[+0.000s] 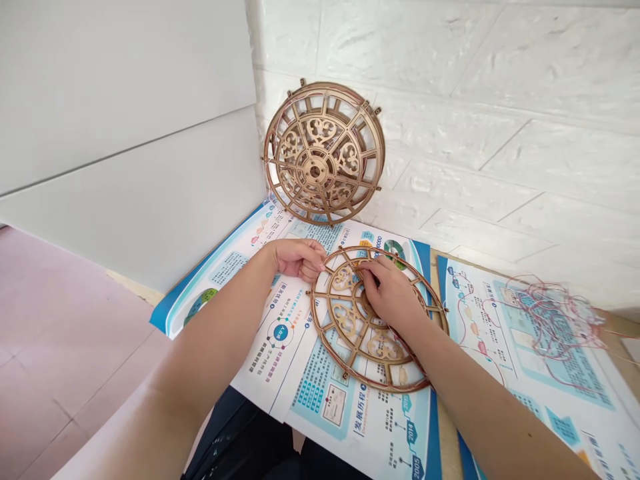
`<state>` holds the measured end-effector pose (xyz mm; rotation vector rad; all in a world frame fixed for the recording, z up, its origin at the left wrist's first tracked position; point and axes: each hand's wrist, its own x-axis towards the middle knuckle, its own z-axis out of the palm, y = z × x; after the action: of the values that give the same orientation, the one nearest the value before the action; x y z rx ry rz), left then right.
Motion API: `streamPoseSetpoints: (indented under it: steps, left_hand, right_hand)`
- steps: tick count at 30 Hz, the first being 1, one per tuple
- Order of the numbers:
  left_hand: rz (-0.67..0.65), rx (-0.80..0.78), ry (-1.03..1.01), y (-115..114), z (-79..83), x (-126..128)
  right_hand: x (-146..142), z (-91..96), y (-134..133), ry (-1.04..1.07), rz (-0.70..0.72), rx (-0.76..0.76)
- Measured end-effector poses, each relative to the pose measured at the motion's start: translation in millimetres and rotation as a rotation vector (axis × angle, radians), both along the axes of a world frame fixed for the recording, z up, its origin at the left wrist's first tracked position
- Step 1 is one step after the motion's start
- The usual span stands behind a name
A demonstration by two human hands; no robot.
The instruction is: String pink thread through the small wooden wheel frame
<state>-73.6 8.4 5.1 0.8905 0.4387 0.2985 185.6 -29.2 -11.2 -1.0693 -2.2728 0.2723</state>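
Note:
A round openwork wooden panel (pixel 357 350) with spokes and heart-shaped scrolls lies in front of me, with reddish wire along its rim. My left hand (pixel 303 259) is closed at the panel's upper left rim, its thumb and fingertips pinched together. What they pinch is too small to make out. Over the upper right part of the panel is my right hand (pixel 390 287), fingers bent down and pressed together near an inner ring. Anything between them is hidden. The hand and forearm cover part of the panel's right side.
Several similar wooden discs (pixel 315 171) lean stacked against the white brick-patterned wall (pixel 475 100). Printed blue-and-white sheets (pixel 270 393) cover the work surface. A tangle of thin red-and-white wires (pixel 560 320) lies at the right. A grey panel (pixel 125 167) stands at the left.

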Motion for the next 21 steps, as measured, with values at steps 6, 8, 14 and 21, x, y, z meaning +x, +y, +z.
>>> streamPoseSetpoints:
  steps: [6, 8, 14, 21]
  left_hand:
    - [0.012, -0.003, -0.002, -0.1, -0.6, -0.9]
    - [0.013, -0.002, -0.002, -0.2, -0.1, -1.1]
    - [0.011, -0.003, 0.005, 0.6, -0.4, -1.2]
    - [0.015, -0.011, 0.002, 0.8, -1.9, -1.4]
  right_hand:
    - [-0.6, 0.9, 0.6, 0.020, 0.005, -0.013]
    - [-1.1, 1.8, 0.5, 0.018, 0.003, -0.002]
    - [-1.3, 4.0, -1.6, 0.015, -0.030, 0.058]
    - [-1.7, 6.5, -6.1, 0.006, -0.067, 0.096]
